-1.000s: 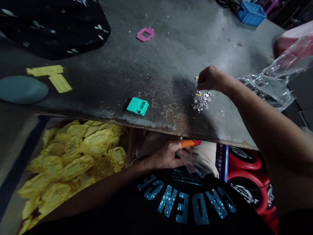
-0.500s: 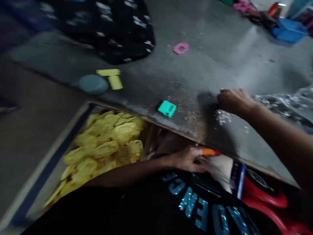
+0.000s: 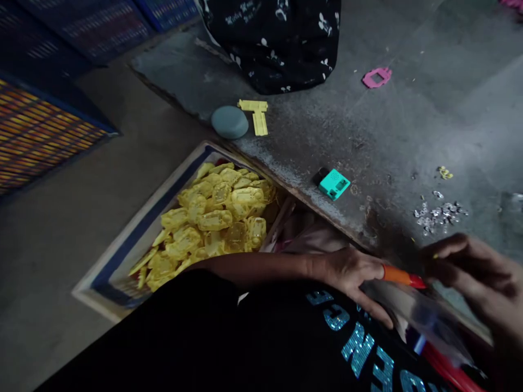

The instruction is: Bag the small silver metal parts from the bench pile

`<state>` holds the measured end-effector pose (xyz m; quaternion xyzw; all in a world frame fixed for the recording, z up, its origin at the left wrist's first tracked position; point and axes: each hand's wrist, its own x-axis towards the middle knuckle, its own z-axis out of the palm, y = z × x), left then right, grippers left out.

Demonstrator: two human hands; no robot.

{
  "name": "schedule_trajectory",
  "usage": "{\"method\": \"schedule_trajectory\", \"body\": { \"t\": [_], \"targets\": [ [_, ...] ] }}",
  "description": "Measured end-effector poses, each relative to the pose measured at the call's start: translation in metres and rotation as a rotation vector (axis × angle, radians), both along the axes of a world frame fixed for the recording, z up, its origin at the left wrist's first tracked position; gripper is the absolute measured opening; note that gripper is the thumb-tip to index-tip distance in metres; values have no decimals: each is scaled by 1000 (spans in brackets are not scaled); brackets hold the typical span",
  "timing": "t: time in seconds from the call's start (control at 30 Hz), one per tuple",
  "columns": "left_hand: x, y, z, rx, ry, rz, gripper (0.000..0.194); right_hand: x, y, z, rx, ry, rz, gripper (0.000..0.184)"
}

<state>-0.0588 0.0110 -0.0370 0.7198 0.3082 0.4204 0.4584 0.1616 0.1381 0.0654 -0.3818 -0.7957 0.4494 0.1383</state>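
My left hand (image 3: 351, 272) is below the table edge, in front of my black shirt. It wears an orange finger cover with a red tip (image 3: 402, 277) and holds the mouth of a small clear plastic bag (image 3: 427, 318). My right hand (image 3: 474, 269) is just right of the red tip, over the bag. Its fingers are pinched together on something too small to make out. A little heap of small silvery parts (image 3: 439, 214) lies on the grey table (image 3: 368, 136) just beyond both hands.
On the table lie a teal square part (image 3: 334, 184), a pink frame (image 3: 376, 77), yellow strips (image 3: 255, 111), a grey-blue oval (image 3: 229, 122) and a black patterned cloth (image 3: 278, 38). A tray of yellow parts (image 3: 212, 218) sits on the floor at left. Blue crates (image 3: 36, 125) stand beyond.
My right hand left the silvery heap and came down to the bag by my left hand. My view swung left and back, so the floor and crates show.
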Motion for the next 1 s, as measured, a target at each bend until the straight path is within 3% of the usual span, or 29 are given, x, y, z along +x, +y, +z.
{"method": "schedule_trajectory", "body": {
  "t": [0.1, 0.2, 0.27, 0.3, 0.4, 0.57, 0.67, 0.8, 1.0],
  "targets": [
    [-38, -12, 19, 219, 34, 170, 64, 3, -44, -23, 0, 26, -118, 13],
    [-82, -15, 35, 356, 207, 703, 54, 5, -63, -40, -21, 66, -254, 15],
    [-104, -9, 39, 327, 455, 1029, 68, 6, -65, -48, -18, 85, -288, 15],
    [-111, -4, 38, 289, 591, 1095, 79, 7, -66, -50, -14, 85, -285, 16],
    [-115, 12, 27, 189, 874, 1057, 95, 8, -64, -54, -23, 101, -257, 16],
    [-104, 19, 17, 273, 929, 1066, 56, 6, -66, -54, -6, 123, -278, 17],
    [-100, 16, 29, 380, 916, 1012, 46, 3, -68, -55, -2, 138, -282, 17],
    [-98, 13, 50, 489, 835, 984, 54, 2, -70, -57, 5, 140, -284, 15],
    [-91, 10, 61, 425, 750, 921, 70, 2, -71, -58, 30, 111, -291, 15]
  ]
}}
